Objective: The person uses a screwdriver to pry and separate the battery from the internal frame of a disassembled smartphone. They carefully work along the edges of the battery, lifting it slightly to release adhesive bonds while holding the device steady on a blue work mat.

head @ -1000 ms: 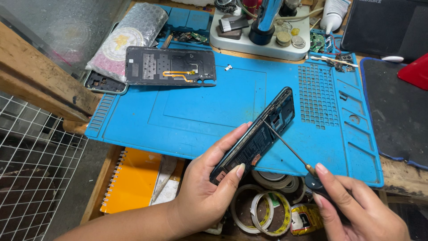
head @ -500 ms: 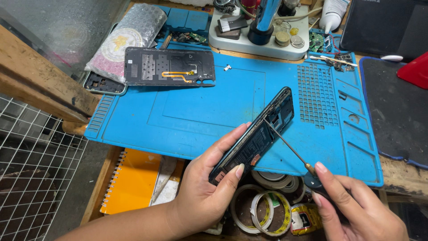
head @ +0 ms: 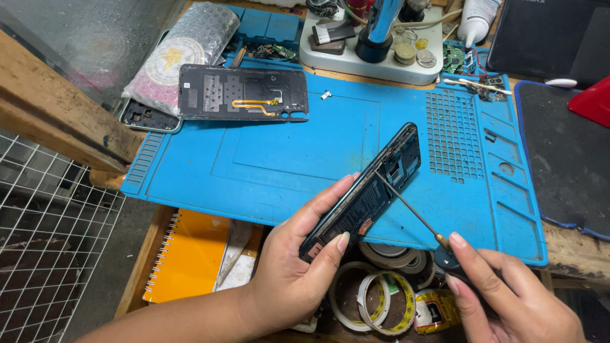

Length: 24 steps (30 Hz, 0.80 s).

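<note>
My left hand (head: pixel 298 273) grips an opened black phone (head: pixel 368 190), tilted on its long edge above the front of a blue repair mat (head: pixel 298 146). Its bare insides face right. My right hand (head: pixel 508 298) holds a thin screwdriver (head: pixel 413 213) by its dark handle, and the metal tip touches the phone's inside near the middle. A black back cover (head: pixel 244 92) with an orange flex strip lies at the mat's far left. A tiny white part (head: pixel 325 95) lies on the mat beside it.
Tape rolls (head: pixel 375 295) and an orange spiral notebook (head: pixel 190 257) sit in the shelf below the mat. A bubble-wrapped packet (head: pixel 184 54) lies back left, a white stand base (head: pixel 375 54) with small parts at the back, a dark mat (head: pixel 569 159) right, wire mesh (head: pixel 51 254) left.
</note>
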Each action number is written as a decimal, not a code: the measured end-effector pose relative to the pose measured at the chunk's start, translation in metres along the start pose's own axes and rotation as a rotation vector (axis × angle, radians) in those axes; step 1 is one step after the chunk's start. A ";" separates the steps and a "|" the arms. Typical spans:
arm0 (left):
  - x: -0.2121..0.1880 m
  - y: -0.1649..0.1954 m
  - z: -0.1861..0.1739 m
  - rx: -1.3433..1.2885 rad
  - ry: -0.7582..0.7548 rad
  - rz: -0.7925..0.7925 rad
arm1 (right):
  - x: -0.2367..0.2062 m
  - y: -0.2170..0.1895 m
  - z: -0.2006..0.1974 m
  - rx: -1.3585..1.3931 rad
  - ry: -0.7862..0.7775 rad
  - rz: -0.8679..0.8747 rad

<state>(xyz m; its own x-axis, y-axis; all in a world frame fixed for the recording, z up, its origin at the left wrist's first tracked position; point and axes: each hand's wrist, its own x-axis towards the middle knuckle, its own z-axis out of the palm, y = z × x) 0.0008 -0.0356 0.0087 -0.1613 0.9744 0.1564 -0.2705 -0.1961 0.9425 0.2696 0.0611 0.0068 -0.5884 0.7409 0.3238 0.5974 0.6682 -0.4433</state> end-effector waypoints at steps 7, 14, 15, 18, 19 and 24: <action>0.000 0.001 0.000 0.000 0.001 0.023 | 0.000 0.001 0.001 0.022 0.020 -0.040; -0.002 -0.001 0.000 -0.011 0.008 0.004 | -0.002 -0.001 0.003 -0.017 0.032 -0.006; -0.002 -0.002 0.000 -0.021 0.008 0.005 | -0.002 -0.001 0.004 -0.014 0.038 -0.001; -0.001 -0.006 0.001 -0.102 0.027 0.008 | -0.003 -0.002 0.007 -0.002 0.052 0.019; -0.001 -0.007 0.000 -0.120 0.031 0.017 | -0.003 -0.002 0.007 -0.003 0.047 0.010; 0.001 -0.012 -0.001 -0.197 0.019 0.005 | -0.001 -0.003 0.007 -0.054 0.032 0.013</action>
<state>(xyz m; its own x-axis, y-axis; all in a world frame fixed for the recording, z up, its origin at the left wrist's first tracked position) 0.0032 -0.0327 -0.0032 -0.1807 0.9714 0.1539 -0.4499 -0.2207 0.8654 0.2646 0.0579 0.0019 -0.5629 0.7509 0.3453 0.6342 0.6604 -0.4021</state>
